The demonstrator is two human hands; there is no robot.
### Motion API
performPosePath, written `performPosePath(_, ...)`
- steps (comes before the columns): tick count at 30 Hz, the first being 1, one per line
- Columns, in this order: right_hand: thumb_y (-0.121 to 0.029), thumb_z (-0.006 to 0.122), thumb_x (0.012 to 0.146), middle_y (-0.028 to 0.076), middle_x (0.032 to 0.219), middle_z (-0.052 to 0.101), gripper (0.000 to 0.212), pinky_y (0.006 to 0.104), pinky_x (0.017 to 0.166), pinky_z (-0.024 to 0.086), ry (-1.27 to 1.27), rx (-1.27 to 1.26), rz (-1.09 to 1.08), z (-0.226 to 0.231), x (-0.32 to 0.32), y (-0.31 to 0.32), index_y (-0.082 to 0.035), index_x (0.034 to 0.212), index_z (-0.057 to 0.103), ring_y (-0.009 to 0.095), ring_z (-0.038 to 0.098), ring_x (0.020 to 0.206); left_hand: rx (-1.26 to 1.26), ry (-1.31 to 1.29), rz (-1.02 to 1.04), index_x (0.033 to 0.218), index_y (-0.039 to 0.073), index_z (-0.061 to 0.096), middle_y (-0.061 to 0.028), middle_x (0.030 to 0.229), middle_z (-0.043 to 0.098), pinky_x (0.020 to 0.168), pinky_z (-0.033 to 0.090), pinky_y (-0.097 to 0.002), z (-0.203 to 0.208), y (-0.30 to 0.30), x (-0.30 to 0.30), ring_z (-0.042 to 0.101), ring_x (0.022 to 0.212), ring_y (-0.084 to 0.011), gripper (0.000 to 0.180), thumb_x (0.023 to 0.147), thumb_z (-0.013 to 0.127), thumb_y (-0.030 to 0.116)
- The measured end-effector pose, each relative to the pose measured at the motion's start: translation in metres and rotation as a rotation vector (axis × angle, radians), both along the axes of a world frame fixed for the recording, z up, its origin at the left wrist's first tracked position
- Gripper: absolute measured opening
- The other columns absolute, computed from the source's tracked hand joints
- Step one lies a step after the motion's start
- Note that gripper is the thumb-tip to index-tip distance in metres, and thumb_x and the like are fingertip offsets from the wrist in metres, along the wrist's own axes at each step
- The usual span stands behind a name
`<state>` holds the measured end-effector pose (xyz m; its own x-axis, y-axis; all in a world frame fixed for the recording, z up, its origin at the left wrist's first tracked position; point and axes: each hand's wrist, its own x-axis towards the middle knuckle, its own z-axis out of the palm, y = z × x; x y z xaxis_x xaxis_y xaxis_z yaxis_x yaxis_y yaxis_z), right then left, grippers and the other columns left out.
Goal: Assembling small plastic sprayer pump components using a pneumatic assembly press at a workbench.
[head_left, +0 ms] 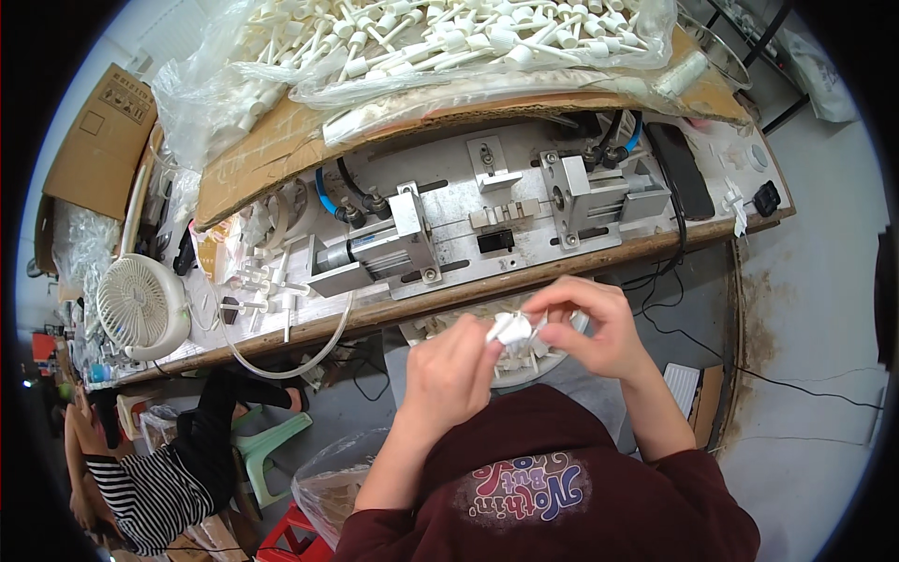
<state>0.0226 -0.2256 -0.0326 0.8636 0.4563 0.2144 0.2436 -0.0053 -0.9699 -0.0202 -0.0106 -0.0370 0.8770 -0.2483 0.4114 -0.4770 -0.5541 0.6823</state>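
Above a round white basin (518, 377) of small white parts, my two hands meet in front of my chest. My left hand (448, 373) is closed, its thumb and fingers gripping a white plastic cap (513, 328). Curled in a pinch at the cap's right side is my right hand (596, 328); a small whitish bit shows between its thumb and forefinger, too small to name. Just beyond, a metal fixture (506, 214) sits on the bench between a left air cylinder (375, 251) and a right air cylinder (599, 201).
White stemmed caps (468, 37) lie heaped in a plastic bag on cardboard (272, 155) above the fixture. A white fan (140, 307), loose white parts (272, 290) and a black phone (681, 170) rest on the bench. Left, a person in stripes (154, 501) is near a green stool (267, 450).
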Motion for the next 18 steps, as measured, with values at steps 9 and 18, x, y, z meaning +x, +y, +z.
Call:
performPosePath(9,0.001,0.071,0.087,0.008,0.088,0.069,0.024,0.0209,0.061,0.053,0.696,0.302,0.212,0.009,-0.003,0.001,0.006,0.109,0.065,0.01,0.066,0.067,0.136,-0.061,-0.128,0.1,-0.002,0.061,-0.0129,0.08,0.057,0.053,0.047,-0.0368,0.001,0.0,0.005,0.06,0.062,-0.0302,0.013,0.087,0.062,0.003)
performPosePath(18,0.0,0.083,0.072,0.011,0.108,0.067,0.03,0.0298,0.078,0.056,-0.258,-0.162,-0.158,0.015,0.006,0.01,0.003,0.097,0.068,0.017,0.068,0.095,-0.476,0.188,0.23,0.101,0.0,0.057,-0.0029,0.072,0.054,0.055,0.035,-0.023,0.004,0.008,0.001,0.044,0.06,-0.0069,0.033,0.109,0.037,0.026)
